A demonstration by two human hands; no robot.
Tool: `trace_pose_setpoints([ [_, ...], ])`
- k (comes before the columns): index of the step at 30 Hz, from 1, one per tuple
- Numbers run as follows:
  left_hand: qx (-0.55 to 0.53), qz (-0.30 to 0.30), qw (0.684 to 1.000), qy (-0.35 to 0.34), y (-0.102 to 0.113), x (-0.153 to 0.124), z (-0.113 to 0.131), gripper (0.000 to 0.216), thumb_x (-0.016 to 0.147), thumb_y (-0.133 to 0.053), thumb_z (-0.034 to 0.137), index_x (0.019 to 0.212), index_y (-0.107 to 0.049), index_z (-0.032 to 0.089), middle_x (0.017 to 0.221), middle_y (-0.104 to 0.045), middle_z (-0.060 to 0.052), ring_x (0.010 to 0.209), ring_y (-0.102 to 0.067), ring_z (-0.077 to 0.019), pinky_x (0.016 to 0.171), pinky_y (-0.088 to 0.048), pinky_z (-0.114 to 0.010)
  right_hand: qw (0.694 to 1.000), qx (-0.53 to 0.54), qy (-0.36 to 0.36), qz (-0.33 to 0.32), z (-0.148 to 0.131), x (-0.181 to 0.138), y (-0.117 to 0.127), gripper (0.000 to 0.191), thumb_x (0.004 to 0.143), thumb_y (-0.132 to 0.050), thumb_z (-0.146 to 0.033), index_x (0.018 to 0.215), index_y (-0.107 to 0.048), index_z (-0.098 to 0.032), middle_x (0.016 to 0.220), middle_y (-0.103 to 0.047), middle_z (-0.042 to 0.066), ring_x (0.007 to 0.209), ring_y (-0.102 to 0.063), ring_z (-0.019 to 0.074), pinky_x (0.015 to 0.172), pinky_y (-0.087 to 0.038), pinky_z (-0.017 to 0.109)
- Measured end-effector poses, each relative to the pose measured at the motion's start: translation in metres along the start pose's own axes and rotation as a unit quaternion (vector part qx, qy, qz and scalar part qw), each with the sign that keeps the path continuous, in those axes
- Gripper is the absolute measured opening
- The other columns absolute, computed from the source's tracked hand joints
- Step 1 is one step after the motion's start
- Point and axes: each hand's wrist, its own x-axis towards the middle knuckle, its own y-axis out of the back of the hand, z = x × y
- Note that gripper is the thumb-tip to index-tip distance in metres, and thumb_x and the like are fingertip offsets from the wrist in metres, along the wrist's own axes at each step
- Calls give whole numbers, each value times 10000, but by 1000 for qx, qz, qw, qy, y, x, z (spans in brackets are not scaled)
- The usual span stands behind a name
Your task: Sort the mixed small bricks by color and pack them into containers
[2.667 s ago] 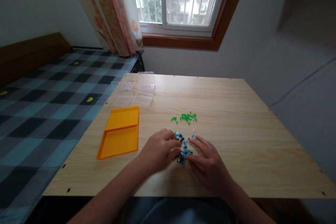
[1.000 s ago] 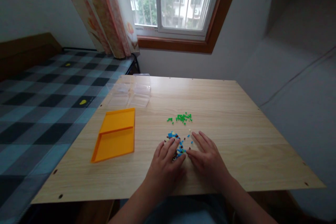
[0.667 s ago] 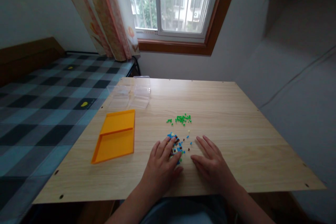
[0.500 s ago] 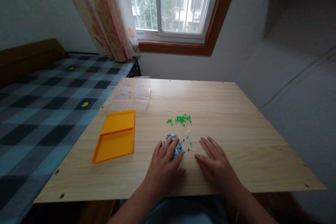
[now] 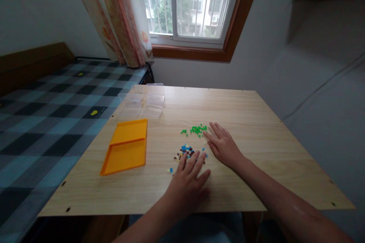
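Observation:
My left hand lies flat on the wooden table, fingers spread, its fingertips at the near edge of a small heap of blue, brown and white beads. My right hand rests flat further out, fingers stretched toward a cluster of green beads, the fingertips just beside it. Neither hand holds anything. One loose blue bead lies left of my left hand.
An orange two-part tray sits at the left of the table. A clear plastic compartment box stands behind it near the far left corner. A bed with a checked cover runs along the table's left side.
My right hand slid forward from beside the mixed heap up to the green beads. My left hand drew back slightly, and the mixed beads spread out to the left.

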Motion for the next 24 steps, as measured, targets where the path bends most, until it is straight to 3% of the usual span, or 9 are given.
trace_pose_setpoints([
  [3,4,-32,999,2,-2,11,6,539,888,-591,550,1333,-553,248,1587,-307,-156,1460,-260,-365,1164,-159,-620,998,23,-27,50,-1,-1,6,494,967,-458,-186,1461,-475,-183,1559,-346,133,1457,-304,299,1153,-363,524],
  [6,6,-37,999,14,-4,20,11,612,890,-570,581,1392,-507,237,1593,-298,-156,1469,-235,-372,1160,-159,-638,993,70,-45,80,-3,-23,23,383,971,-461,-189,1330,-595,-190,1424,-512,123,1345,-451,268,1112,-415,484],
  [8,5,-23,999,24,-2,22,12,654,887,-565,597,1420,-485,228,1581,-325,-155,1460,-259,-368,1159,-187,-627,990,121,-39,63,-7,-42,34,287,969,-488,-192,1191,-670,-204,1225,-635,102,1155,-576,218,1008,-496,406],
  [11,9,23,998,54,9,17,4,603,904,-574,536,1399,-515,198,1531,-411,-153,1426,-330,-346,1152,-260,-576,986,167,-10,3,-16,-67,40,255,966,-508,-190,1147,-685,-219,1064,-676,75,984,-616,176,873,-531,332],
  [18,6,133,987,93,42,-16,-41,319,944,-551,275,1231,-634,163,1326,-598,-144,1261,-500,-297,1044,-428,-488,995,89,17,-49,-28,-78,33,293,959,-522,-234,1213,-668,-225,1086,-667,98,974,-609,212,853,-503,386],
  [24,-61,130,989,28,46,-31,-37,184,915,-591,225,1062,-701,225,1261,-633,-89,1199,-534,-252,1005,-466,-427,999,15,9,-41,-10,-67,23,306,960,-523,-260,1224,-675,-232,1226,-627,121,1103,-576,243,939,-486,418],
])
